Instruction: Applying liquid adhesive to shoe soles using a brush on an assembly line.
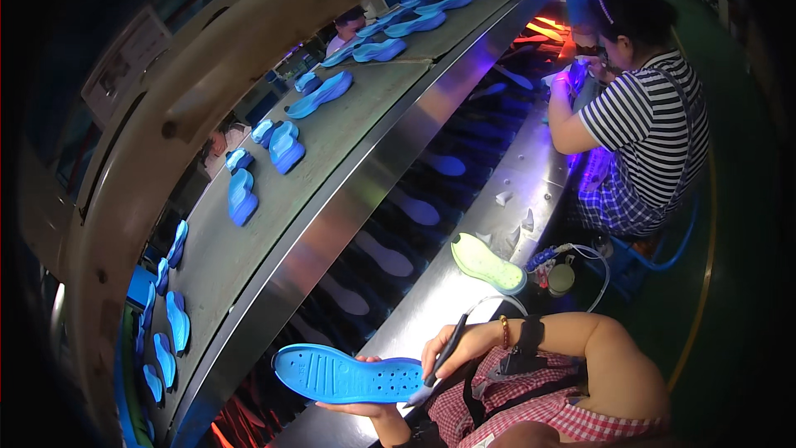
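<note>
Left grip (375, 410) around blue sole (352, 374); brush (448, 351) perhaps touching edge.

your sole (344, 373) blue, your tool (449, 352) black-handled, your apron (543, 413) red-and-white check, your wrist strap (531, 335) black, second sole (485, 263) pale yellow-green, belt (358, 120) grey-green, belt soles (322, 95) blue, co-worker's shirt (659, 120) black-and-white stripes, floor line (706, 282) yellow

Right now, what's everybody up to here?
The left hand holds a blue shoe sole, while the right hand holds a black-handled brush-like tool, its tip by the sole's end. A yellow-green sole rests on the metal ledge. A person in stripes works under purple light; more blue soles lie on the belt.
</note>
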{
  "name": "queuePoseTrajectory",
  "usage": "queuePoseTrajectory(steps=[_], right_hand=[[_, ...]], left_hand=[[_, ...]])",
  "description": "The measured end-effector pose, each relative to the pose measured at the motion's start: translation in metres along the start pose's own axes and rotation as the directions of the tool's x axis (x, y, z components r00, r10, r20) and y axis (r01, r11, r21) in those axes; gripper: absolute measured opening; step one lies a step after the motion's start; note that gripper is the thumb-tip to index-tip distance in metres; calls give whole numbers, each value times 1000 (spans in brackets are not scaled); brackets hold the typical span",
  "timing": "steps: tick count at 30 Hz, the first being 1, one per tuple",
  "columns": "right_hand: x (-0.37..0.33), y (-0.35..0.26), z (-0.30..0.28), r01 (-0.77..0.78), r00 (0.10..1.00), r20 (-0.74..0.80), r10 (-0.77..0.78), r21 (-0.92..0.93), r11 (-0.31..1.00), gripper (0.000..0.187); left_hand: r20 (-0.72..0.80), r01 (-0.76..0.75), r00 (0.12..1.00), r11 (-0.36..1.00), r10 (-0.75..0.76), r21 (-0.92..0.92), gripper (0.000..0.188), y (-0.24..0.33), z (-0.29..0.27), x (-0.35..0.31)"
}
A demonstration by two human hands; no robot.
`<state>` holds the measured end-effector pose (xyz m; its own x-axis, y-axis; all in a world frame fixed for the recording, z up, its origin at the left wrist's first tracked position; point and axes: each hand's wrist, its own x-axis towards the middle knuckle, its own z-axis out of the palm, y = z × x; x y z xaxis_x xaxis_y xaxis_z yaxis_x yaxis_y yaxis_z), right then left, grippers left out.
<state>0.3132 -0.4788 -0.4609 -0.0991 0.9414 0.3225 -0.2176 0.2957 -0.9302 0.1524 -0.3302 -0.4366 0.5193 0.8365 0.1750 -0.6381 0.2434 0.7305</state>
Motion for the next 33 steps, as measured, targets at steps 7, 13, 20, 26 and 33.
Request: queuePoseTrajectory(steps=[7, 13, 20, 26, 33], right_hand=[[5, -2, -2, -31, 983, -175, 54, 131, 991, 22], [8, -30, 13, 37, 936, -347, 53, 246, 968, 20], [-2, -66, -4, -167, 985, -51, 163, -75, 983, 22], [2, -68, -14, -123, 939, 267, 215, -323, 938, 20], [-2, -72, -26, 63, 970, 240, 28, -365, 929, 19]], left_hand=[[-4, 37, 999, 993, -37, -116, 89, 4, 43, 0], [67, 237, 971, 957, -228, -166, 73, -11, 41, -22], [292, 452, 846, 890, -447, 53, 66, -2, 10, -4], [285, 543, 751, 803, -596, 248, 68, 15, 29, 3], [189, 697, 562, 584, -805, 417, 61, 14, 36, 9]])
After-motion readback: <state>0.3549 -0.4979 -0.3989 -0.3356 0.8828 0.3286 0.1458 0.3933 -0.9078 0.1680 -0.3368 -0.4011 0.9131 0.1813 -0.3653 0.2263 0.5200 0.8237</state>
